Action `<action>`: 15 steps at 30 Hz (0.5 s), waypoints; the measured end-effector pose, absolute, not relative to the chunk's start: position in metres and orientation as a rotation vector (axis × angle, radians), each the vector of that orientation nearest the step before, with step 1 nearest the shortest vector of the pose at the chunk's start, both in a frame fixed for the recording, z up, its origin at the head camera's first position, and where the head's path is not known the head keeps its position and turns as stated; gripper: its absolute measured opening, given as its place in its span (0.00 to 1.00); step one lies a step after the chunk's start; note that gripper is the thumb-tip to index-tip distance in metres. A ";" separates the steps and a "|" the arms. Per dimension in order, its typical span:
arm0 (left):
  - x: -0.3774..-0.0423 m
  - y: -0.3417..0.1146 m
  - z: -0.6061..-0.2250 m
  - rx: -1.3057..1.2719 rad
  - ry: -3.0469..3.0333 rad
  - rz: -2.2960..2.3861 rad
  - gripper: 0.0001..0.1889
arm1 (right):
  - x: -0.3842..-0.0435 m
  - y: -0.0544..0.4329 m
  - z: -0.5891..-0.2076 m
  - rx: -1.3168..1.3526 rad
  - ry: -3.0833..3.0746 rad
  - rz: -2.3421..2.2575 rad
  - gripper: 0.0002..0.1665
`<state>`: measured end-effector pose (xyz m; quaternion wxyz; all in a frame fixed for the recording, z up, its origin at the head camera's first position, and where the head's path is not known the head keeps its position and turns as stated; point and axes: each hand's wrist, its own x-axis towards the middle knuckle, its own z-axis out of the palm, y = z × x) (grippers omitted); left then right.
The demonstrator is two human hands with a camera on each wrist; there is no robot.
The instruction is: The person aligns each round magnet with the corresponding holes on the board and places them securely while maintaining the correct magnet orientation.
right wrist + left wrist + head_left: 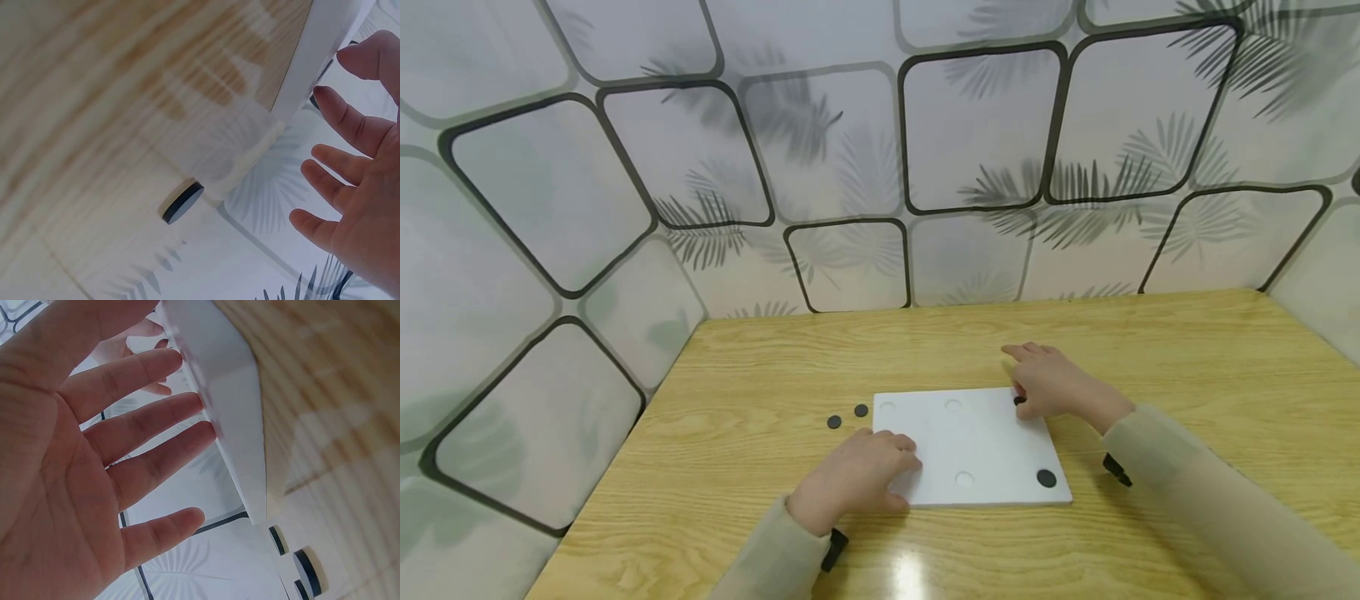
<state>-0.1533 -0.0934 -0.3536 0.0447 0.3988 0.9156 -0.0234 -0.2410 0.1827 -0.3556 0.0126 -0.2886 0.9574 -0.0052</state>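
Wooden table (760, 367); white board (970, 442); discs (834, 422)

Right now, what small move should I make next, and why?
Probably press the held disc down gently: your right hand has it between thumb and finger at the far right corner of the white board, and I can't see whether it's seated. Your left hand touches the board; another disc lies at the near right corner.

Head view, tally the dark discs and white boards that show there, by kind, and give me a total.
White board: 1
Dark discs: 4 (2 on the table, 1 at the board's near right corner, 1 at the right hand)
Total: 5
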 end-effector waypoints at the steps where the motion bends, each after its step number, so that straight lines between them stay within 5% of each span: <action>1: -0.153 -0.093 -0.354 1.221 2.798 -0.071 0.20 | -0.241 0.183 -0.356 -0.901 2.986 -0.014 0.13; 15: -0.152 -0.093 -0.352 1.213 2.800 -0.066 0.21 | -0.240 0.183 -0.356 -0.915 2.997 -0.029 0.12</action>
